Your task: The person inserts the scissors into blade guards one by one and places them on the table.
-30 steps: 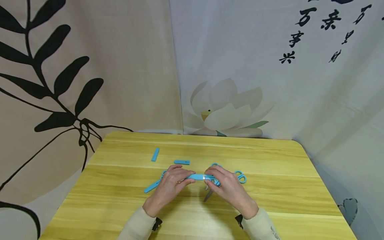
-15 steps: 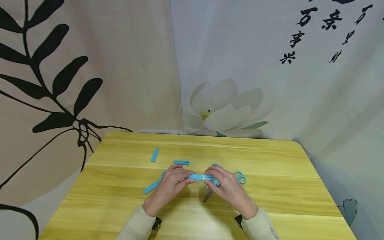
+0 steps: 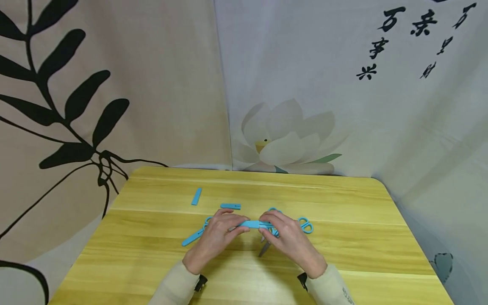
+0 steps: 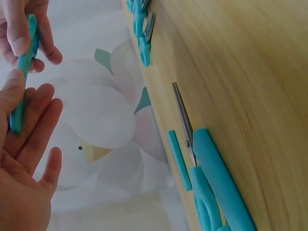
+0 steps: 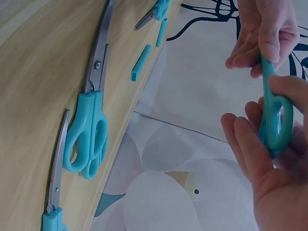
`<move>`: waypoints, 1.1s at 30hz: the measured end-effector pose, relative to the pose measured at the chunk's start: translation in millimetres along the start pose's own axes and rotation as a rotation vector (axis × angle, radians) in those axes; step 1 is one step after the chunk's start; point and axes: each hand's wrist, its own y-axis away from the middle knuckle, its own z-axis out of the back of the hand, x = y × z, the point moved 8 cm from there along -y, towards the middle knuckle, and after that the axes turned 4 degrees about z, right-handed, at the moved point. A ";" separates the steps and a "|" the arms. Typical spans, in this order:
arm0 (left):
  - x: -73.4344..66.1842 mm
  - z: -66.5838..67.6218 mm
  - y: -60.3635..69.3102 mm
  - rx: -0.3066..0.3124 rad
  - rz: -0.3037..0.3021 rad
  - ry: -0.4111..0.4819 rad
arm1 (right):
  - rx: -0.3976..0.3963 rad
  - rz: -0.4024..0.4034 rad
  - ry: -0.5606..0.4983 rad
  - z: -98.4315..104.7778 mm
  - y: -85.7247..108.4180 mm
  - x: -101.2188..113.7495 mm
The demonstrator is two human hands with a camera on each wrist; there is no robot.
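Pinched between thumb and fingers of my left hand (image 3: 217, 237) is a light-blue blade cover (image 3: 249, 224). My right hand (image 3: 289, 239) grips the looped handles (image 5: 284, 120) of a pair of scissors, whose blades are hidden inside that cover. Cover and handles meet end to end, held above the table. Below and beside the right hand lie more blue-handled scissors (image 5: 91, 108) with bare blades. Near the left hand, another blue cover (image 3: 193, 237) lies alongside scissors with a bare blade (image 4: 183, 115).
Two loose blue covers lie farther back on the wooden table (image 3: 152, 262): one slanted cover (image 3: 196, 196) and one slotted cover (image 3: 230, 206). Scissors handles (image 3: 306, 225) show right of the right hand. A printed curtain (image 3: 171, 84) hangs behind the table.
The pale gap between the cover and the scissors handles has closed as the cover moved slightly right toward the handles. The scissors and covers on the table have stayed put.
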 end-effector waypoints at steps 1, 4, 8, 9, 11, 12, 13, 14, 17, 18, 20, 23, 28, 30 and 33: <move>0.0 -0.1 0.1 -0.001 -0.001 0.002 | -0.002 0.000 -0.001 0.0 0.3 -0.1; -0.6 -0.1 0.1 -0.002 -0.002 -0.002 | -0.013 0.005 -0.004 0.6 0.7 0.2; -3.0 0.9 0.0 -0.008 -0.015 -0.042 | -0.002 -0.006 -0.032 0.9 1.7 -1.3; -4.0 1.3 -0.1 -0.011 -0.021 -0.061 | 0.005 -0.018 -0.034 1.0 2.4 -2.6; -6.3 1.5 -0.5 -0.014 -0.036 -0.099 | 0.021 -0.050 -0.032 1.5 4.3 -6.4; -7.3 1.8 -0.8 -0.017 -0.043 -0.117 | 0.027 -0.065 -0.021 1.9 5.4 -8.3; -8.4 2.2 -1.2 -0.021 -0.049 -0.131 | 0.032 -0.077 -0.009 2.4 6.4 -10.1; -9.2 2.4 -1.5 -0.024 -0.053 -0.142 | 0.033 -0.086 0.007 3.1 7.4 -11.5; -10.3 2.4 -1.9 -0.020 -0.056 -0.155 | 0.025 -0.070 0.039 3.7 8.6 -12.0; -10.1 2.5 -1.8 -0.019 -0.054 -0.153 | 0.019 -0.059 0.042 3.6 8.7 -11.2; -9.6 2.1 -1.5 -0.012 -0.046 -0.147 | 0.004 -0.041 0.036 3.3 8.6 -9.4; -8.2 1.8 -0.6 -0.009 -0.035 -0.131 | -0.017 -0.034 0.029 3.0 7.6 -6.2; -5.9 1.9 1.3 -0.015 -0.021 -0.091 | -0.029 -0.033 0.037 2.5 4.6 0.1; -4.4 2.2 2.2 -0.017 -0.011 -0.064 | -0.028 -0.031 0.041 1.9 3.4 2.3; -3.9 3.1 3.2 -0.024 -0.011 -0.035 | -0.026 -0.034 0.042 0.4 2.2 4.1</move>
